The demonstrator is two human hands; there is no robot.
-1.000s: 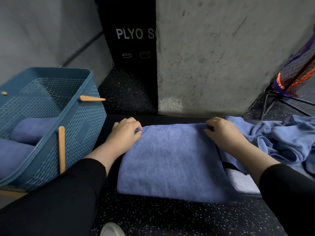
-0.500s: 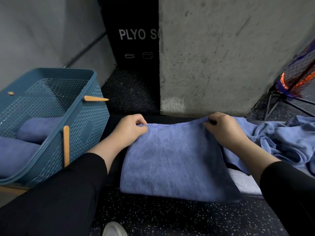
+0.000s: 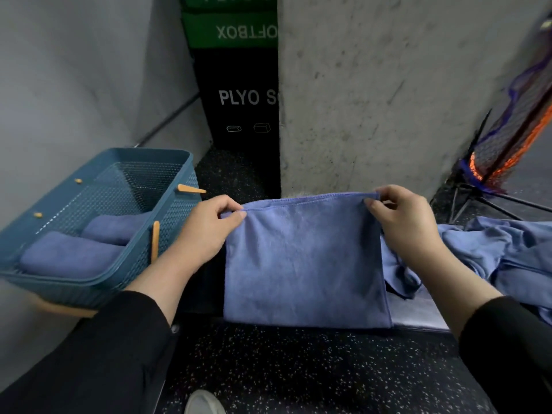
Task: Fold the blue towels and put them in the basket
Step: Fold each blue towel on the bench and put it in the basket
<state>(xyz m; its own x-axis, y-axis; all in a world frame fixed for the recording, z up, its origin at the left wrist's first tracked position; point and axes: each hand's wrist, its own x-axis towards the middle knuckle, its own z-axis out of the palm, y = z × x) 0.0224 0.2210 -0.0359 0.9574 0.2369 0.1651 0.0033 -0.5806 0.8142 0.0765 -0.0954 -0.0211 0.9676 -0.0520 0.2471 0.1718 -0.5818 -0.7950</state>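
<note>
Basket (image 3: 89,282): teal plastic, perforated walls, at far left, with tan wooden handle pieces on its rim; no writing visible on it.
Folded towels (image 3: 71,256): two blue rolls lying side by side inside the basket.
Left hand (image 3: 206,231): thumb and curled fingers pinch the towel's upper left corner; black sleeve behind it.
Towel (image 3: 304,261): blue, already doubled over, held up by its two top corners and hanging flat between the hands; its lower edge reaches the dark ledge below.
Green box (image 3: 233,28): top centre, white lettering upside down, readable as "OFTBOX", the rest cut off by the wall.
Black box (image 3: 239,115): under the green one, white "PLYO S", cut off likewise, with two small box outlines printed beneath.
Wall (image 3: 388,85): bare grey concrete, behind the towel.
Right hand (image 3: 403,222): fingertips and thumb closed tight on the upper right corner.
Pile (image 3: 493,252): unfolded blue towels, crumpled, just right of the right hand.
Net (image 3: 513,138): orange and purple mesh on a black stand, far right.
Shoe (image 3: 203,403): pale toe at the bottom edge, on speckled black floor.
</note>
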